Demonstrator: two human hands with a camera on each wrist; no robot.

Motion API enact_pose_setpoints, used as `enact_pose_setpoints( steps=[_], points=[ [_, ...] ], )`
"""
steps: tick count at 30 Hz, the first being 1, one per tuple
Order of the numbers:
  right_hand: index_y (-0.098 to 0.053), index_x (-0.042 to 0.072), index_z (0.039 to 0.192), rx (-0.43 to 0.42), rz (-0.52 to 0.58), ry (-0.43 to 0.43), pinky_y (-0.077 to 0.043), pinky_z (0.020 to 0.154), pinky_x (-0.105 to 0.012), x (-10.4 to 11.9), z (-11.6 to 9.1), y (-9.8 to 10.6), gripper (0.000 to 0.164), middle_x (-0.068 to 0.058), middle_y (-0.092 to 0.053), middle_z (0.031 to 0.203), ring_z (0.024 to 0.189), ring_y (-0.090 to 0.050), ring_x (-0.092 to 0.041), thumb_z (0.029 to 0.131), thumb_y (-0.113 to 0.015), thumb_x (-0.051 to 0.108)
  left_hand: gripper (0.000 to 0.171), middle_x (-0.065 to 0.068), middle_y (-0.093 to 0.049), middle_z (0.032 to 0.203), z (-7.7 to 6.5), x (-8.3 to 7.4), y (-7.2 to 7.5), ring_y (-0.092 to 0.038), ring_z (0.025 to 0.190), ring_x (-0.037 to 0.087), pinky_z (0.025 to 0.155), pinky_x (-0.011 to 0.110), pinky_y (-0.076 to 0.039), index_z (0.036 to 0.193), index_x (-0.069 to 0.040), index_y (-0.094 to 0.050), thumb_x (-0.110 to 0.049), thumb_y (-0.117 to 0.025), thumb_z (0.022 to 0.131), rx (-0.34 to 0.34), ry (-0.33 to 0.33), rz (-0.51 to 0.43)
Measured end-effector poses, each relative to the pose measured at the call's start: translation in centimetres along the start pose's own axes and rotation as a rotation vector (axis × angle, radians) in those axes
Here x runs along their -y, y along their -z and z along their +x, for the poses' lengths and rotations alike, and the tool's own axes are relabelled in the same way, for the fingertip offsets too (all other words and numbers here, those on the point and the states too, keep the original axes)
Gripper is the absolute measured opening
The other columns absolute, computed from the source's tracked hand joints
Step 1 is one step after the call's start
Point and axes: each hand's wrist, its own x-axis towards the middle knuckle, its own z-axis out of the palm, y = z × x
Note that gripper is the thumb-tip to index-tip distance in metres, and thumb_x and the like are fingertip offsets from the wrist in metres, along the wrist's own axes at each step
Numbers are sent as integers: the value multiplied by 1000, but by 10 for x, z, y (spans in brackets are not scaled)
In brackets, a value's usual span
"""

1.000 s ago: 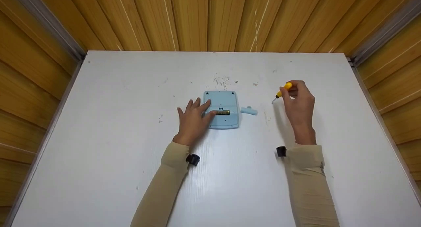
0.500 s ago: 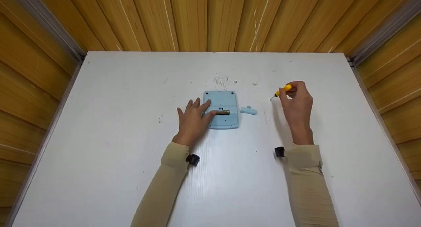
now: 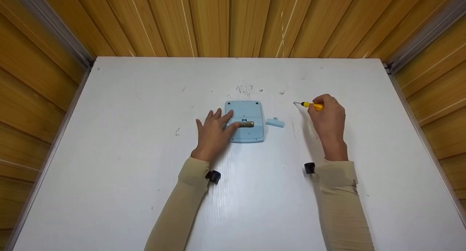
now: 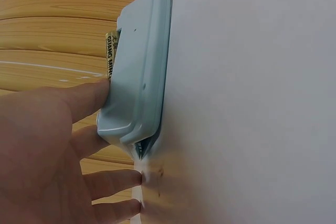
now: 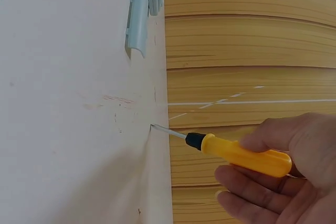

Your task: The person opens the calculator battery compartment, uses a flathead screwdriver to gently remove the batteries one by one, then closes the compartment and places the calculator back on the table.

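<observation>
A light-blue calculator lies back side up on the white table. Across its back sits a gold battery, its printed label showing in the left wrist view. My left hand rests at the calculator's left side, fingers spread and straight, the thumb on the battery's left end. To the right of the calculator lies a small light-blue battery cover. My right hand grips a yellow screwdriver by its handle, thumb along the top. The screwdriver's metal shaft points left, to the right of the cover.
The white table carries dark scuff marks behind the calculator. Yellow wood-look panels rise along its back and both sides. Black wrist cameras are strapped to the tan sleeves.
My right hand has turned the screwdriver from slanting down-left to nearly level, its tip swinging up and left. My left hand, the calculator, battery and cover have stayed put.
</observation>
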Motion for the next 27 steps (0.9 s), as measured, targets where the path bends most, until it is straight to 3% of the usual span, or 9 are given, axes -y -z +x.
enact_pose_setpoints(
  steps=[5,13,19,27],
  points=[
    [-72,-12,111,34,-39,17,-55,96,-52,-2,-1,-2,18,-29,-70,112,105,-67,-44,96,-68,-2,58,18,-45,163,1,0,0,-28,156,43,119,76,-6,155,-21,-57,-51,-62,106,3,-2,15],
    [-70,-14,117,137,-115,-32,-56,88,-54,-2,-2,-4,26,-32,-68,110,98,-66,-44,96,-65,0,58,18,-44,163,1,0,1,-28,156,43,120,76,-6,156,-22,-57,-51,-61,106,9,2,15],
    [-69,-16,117,218,-146,-22,-58,80,-51,-4,-4,-10,27,-34,-71,110,91,-69,-42,97,-66,1,58,17,-44,163,1,0,0,-28,157,43,120,76,-6,156,-21,-57,-51,-62,106,4,2,12],
    [-68,-17,118,253,-166,-39,-58,75,-49,-9,-5,-13,28,-34,-71,109,87,-70,-41,97,-66,2,58,17,-45,163,1,0,0,-28,156,43,120,76,-6,156,-21,-57,-51,-61,106,4,1,19]
  ],
)
